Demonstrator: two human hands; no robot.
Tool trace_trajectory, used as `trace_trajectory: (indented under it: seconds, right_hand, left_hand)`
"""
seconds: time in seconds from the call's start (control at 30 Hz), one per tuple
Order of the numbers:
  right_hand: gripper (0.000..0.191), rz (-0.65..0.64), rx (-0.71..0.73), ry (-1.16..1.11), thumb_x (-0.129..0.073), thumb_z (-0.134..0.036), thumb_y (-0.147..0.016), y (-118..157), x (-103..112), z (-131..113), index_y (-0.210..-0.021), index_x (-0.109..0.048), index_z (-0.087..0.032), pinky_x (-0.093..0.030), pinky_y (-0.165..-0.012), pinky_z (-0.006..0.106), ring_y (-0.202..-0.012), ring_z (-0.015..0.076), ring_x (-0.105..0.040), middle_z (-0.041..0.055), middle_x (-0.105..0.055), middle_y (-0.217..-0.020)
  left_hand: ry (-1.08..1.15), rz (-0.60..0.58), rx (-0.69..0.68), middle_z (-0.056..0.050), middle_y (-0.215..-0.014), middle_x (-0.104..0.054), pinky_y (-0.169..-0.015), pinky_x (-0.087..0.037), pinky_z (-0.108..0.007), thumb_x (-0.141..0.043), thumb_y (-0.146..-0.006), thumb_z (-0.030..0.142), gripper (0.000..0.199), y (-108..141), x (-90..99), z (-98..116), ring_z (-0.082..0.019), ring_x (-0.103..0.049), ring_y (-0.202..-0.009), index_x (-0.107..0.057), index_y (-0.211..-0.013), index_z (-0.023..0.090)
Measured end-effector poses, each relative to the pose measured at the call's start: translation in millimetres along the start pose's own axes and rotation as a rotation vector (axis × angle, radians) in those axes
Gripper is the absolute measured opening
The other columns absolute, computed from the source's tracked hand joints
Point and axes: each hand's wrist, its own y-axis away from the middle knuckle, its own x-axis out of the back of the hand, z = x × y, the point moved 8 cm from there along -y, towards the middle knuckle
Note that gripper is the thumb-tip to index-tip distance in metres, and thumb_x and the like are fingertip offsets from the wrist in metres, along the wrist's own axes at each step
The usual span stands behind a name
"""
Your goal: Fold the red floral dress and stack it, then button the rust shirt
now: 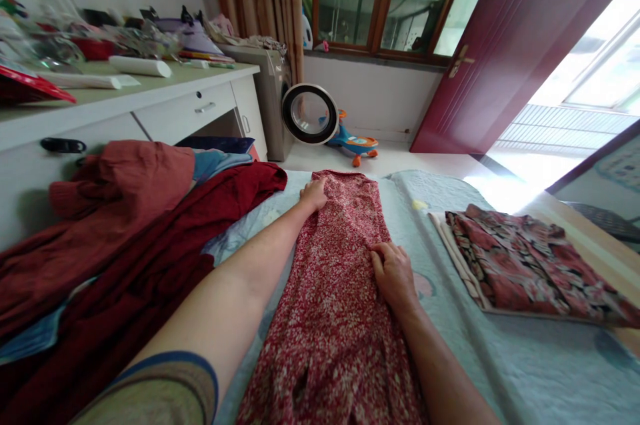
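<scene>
A long red garment with a pale speckled print point(345, 265) lies lengthwise on the bed in front of me, its narrow top end pointing away. My left hand point(313, 195) reaches to the far left edge of the cloth, near that top end, with its fingers closed on the fabric and their tips partly hidden. Lower down, on the opposite edge, my right hand point(396, 275) has bent fingers and thumb holding the side of the cloth. Toward me the fabric widens and shows some creases.
Dark red clothing point(165, 265) and a rust-coloured garment point(125, 178) are heaped at left. A folded floral garment point(530, 265) lies on the light blue bedcover point(450, 358) at right. Beyond are a washing machine with its round door point(311, 114) open, a blue ride-on toy point(350, 139) and a cluttered desk point(215, 78).
</scene>
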Motion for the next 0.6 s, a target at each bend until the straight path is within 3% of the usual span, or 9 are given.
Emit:
trace_trajectory:
  seconds: [0.17,0.43,0.6]
  right_hand:
    - [0.013,0.020,-0.046,-0.002,-0.048,-0.025,-0.091,0.6,1.8,2.3,-0.089,-0.061,-0.021,-0.038,-0.086,0.033,-0.090,0.0217,-0.054,0.0061,-0.067,-0.092]
    - [0.018,0.015,-0.050,-0.011,-0.044,-0.023,-0.092,1.2,2.6,-0.5,-0.097,-0.061,-0.020,-0.038,-0.085,0.031,-0.088,0.0211,-0.056,0.0067,-0.069,-0.094]
    - [0.017,0.019,-0.050,0.007,-0.046,-0.020,-0.090,1.7,2.4,-0.1,-0.095,-0.062,-0.020,-0.037,-0.083,0.031,-0.087,0.0210,-0.056,0.0060,-0.069,-0.091]
  left_hand:
    - [-0.047,0.037,-0.001,-0.012,-0.136,-0.057,-0.104,-0.036,-0.048,-0.058,-0.083,0.025,0.057,9.2,2.5,3.3,-0.032,-0.053,-0.123,-0.044,-0.138,0.025]
    - [-0.028,-0.006,-0.071,-0.006,-0.105,-0.069,-0.084,-0.047,-0.026,-0.064,-0.080,0.019,0.042,8.6,2.1,4.8,-0.017,-0.064,-0.089,-0.057,-0.121,0.016]
    - [-0.105,0.076,-0.033,-0.009,-0.115,-0.067,-0.092,-0.045,-0.033,-0.057,-0.086,0.020,0.040,15.4,6.0,0.0,-0.022,-0.062,-0.103,-0.055,-0.126,0.019]
